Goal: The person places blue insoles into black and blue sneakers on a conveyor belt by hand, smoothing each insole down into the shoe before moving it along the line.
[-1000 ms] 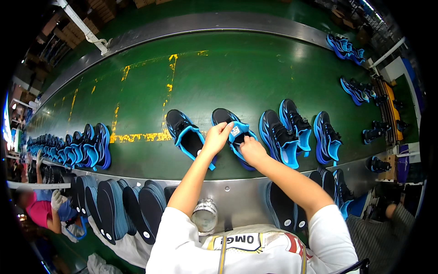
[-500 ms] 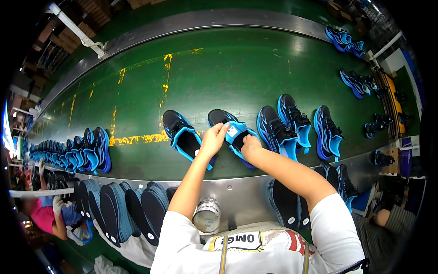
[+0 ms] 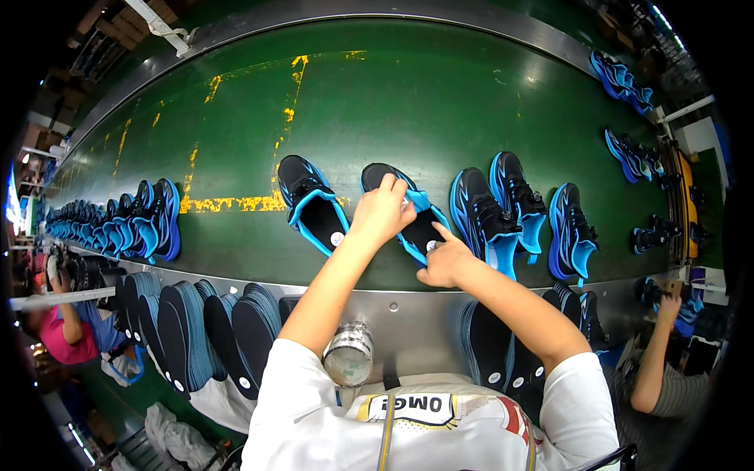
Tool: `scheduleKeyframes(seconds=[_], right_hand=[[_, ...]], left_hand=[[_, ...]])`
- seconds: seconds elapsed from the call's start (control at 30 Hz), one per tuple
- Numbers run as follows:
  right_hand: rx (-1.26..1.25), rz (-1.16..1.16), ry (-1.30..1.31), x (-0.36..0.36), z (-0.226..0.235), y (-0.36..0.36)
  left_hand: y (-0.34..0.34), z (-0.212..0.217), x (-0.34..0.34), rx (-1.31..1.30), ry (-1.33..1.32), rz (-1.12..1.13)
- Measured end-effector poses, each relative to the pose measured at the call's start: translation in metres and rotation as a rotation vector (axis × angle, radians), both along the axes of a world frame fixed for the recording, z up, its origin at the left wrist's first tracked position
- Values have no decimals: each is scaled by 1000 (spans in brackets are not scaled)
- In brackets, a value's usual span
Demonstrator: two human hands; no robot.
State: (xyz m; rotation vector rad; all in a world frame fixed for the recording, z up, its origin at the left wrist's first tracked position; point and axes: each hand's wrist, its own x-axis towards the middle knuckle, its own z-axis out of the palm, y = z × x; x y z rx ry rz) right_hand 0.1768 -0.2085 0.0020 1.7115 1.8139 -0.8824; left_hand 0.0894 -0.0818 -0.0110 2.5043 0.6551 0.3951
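A black sneaker (image 3: 421, 230) with blue lining lies on the green conveyor belt, toe away from me. My left hand (image 3: 382, 209) is closed on its tongue, covering most of it. My right hand (image 3: 449, 261) grips the heel end, its index finger along the collar and its thumb low at the back. Inside the shoe a black insole with a round white sticker shows beside the right fingers. Left of it stands a matching sneaker (image 3: 306, 200), also with a dark insole and white sticker inside.
More sneakers (image 3: 485, 216) stand on the belt to the right, and a long row (image 3: 149, 224) at far left. Stacked black insoles (image 3: 188, 337) lie along the metal ledge (image 3: 408, 326), near a stained jar (image 3: 349, 355). Co-workers are at both sides, one bare arm (image 3: 657, 357) at right.
My right hand has drawn back from inside the sneaker to its heel, baring the insole's sticker. My left hand has moved over the tongue, hiding its white label. The whole view has shifted.
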Motion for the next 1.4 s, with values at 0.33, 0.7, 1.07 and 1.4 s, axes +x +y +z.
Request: scheduleKeyframes(seconds=[0.33, 0.7, 1.07, 1.4], right_hand=[[942, -415, 248, -29, -9, -107], [1083, -478, 367, -33, -8, -59], [1336, -979, -126, 70, 24, -206], [1111, -1308, 206, 214, 11, -250]], left_hand=[[-30, 11, -31, 169, -91, -166], [33, 9, -23, 456, 19, -213], [68, 44, -75, 287, -212, 211], [-79, 75, -160, -603, -46, 143]])
